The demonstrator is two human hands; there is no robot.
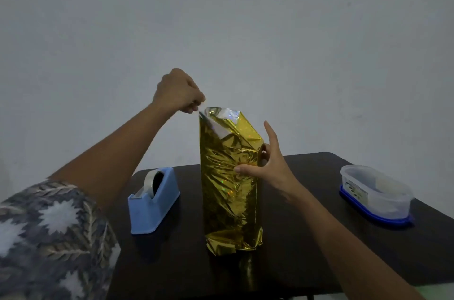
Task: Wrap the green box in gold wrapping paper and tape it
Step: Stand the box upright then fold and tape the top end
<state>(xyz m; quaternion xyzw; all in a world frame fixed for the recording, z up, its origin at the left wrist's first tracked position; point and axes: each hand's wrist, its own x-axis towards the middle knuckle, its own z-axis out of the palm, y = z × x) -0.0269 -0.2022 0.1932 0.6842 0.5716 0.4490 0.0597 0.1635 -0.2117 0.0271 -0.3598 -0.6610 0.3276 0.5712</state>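
Nearest, at seven o'clock, a patterned sleeve [49,238] leads up the left arm. At the centre of the dark table [307,238] the green box stands on end, entirely hidden under the gold wrapping paper [229,189]; no green shows, so the body wrap looks done, and the bottom end is crumpled under and roughly closed. The top end, at twelve o'clock of the parcel, is still loose, its flaps gaping with silvery backing showing, so by my reading that end remains to be folded and taped. A blue tape dispenser [153,204] sits just beside the parcel at nine o'clock, and a lidded plastic container [375,193] lies well apart at three o'clock. The right hand [265,167] is spread wide, thumb pressed on the parcel's front and fingers curled round its right edge, steadying it. Farther up, the left hand [178,91] is closed in a narrow pinch at the top left corner; whether it holds paper or a strip of tape I cannot tell.
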